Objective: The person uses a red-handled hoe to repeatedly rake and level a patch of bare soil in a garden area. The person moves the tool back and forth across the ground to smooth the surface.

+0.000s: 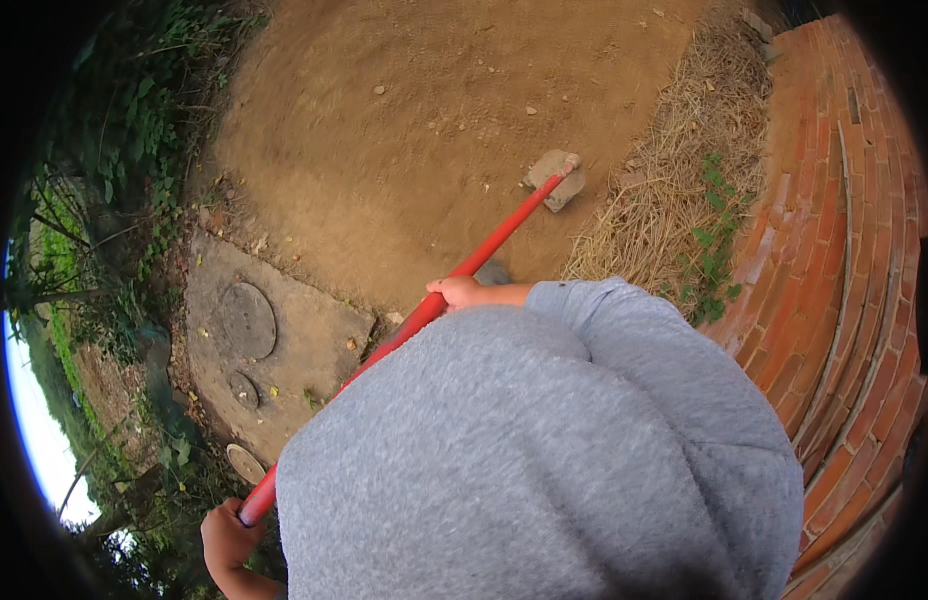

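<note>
A long red pole [509, 228] runs slantwise from the lower left up toward the ground ahead. Near its middle my right hand [459, 292] is closed around it. My left hand [232, 535] grips the pole's near end at the lower left. At the far end, the pole meets a rough, pale stone-like block [556, 200] on the brown dirt. Whether the block is fixed to the pole or lies beneath it, I cannot tell. My grey sleeve and top hide part of the pole between the hands.
Bare dirt [434, 120] with small stones stretches ahead. A concrete slab [309, 310] with round lids [249, 320] lies at left, beside leafy bushes [134, 130]. Dry straw [674, 170] and green weeds [719, 240] border a red brick wall [824, 220] on the right.
</note>
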A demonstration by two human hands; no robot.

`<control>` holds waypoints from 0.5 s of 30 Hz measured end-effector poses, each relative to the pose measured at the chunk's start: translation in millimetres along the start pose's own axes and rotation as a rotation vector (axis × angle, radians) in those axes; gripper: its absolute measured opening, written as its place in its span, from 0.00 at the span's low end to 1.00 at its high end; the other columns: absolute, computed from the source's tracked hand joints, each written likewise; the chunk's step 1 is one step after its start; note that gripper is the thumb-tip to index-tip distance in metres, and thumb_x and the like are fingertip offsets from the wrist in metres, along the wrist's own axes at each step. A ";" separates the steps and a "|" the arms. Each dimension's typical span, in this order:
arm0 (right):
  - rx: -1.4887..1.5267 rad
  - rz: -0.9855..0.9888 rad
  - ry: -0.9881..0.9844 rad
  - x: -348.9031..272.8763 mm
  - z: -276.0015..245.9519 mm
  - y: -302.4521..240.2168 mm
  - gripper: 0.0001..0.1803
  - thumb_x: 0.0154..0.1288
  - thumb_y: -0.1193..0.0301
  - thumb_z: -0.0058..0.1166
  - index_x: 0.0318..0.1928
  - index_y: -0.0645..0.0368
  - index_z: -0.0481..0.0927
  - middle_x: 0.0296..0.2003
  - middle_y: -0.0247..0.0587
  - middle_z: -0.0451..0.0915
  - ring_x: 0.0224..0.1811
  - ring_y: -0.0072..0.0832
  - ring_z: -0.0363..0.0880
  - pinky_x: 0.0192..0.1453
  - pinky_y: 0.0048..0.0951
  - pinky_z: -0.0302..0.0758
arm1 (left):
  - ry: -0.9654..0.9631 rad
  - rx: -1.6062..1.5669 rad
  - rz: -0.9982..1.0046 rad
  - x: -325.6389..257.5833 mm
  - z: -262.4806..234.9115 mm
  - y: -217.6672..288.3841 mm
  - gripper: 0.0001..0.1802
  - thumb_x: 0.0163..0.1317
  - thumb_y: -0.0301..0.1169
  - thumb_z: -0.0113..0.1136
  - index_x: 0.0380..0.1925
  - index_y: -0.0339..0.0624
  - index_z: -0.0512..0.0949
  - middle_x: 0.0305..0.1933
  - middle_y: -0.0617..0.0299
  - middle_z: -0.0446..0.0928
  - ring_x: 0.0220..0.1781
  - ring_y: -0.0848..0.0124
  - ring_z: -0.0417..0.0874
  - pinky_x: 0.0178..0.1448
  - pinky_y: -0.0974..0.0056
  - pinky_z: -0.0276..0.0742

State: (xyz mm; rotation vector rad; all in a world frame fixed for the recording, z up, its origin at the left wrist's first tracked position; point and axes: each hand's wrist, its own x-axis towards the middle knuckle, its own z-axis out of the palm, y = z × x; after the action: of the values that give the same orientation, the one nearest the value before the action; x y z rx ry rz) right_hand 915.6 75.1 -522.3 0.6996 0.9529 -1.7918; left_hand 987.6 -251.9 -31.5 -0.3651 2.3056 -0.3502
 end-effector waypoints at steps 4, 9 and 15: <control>0.448 -0.025 0.173 -47.9 10.7 -35.0 0.08 0.70 0.68 0.49 0.40 0.59 0.71 0.36 0.44 0.77 0.41 0.38 0.79 0.47 0.47 0.79 | -0.004 -0.105 -0.016 -1.7 24.4 10.5 0.13 0.37 0.32 0.66 0.27 0.41 0.81 0.25 0.46 0.79 0.32 0.48 0.82 0.38 0.53 0.77; 0.374 0.067 0.209 -49.8 25.1 -44.4 0.07 0.71 0.70 0.48 0.45 0.57 0.69 0.35 0.43 0.77 0.40 0.37 0.80 0.46 0.49 0.80 | 0.018 -0.111 -0.057 -23.3 21.7 20.0 0.14 0.36 0.31 0.66 0.27 0.41 0.81 0.24 0.46 0.79 0.32 0.48 0.82 0.37 0.53 0.77; -0.063 0.163 -0.019 15.4 24.2 10.9 0.14 0.72 0.66 0.48 0.50 0.60 0.68 0.42 0.46 0.79 0.44 0.41 0.80 0.50 0.51 0.78 | 0.080 -0.061 -0.092 -58.8 -5.5 11.4 0.16 0.32 0.28 0.69 0.28 0.39 0.82 0.25 0.46 0.80 0.32 0.49 0.83 0.38 0.55 0.78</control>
State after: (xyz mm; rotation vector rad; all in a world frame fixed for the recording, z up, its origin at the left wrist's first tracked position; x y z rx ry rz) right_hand 918.7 44.7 -524.9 0.6994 0.9095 -1.6171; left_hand 1021.2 -219.3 6.2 -0.4965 2.3863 -0.3463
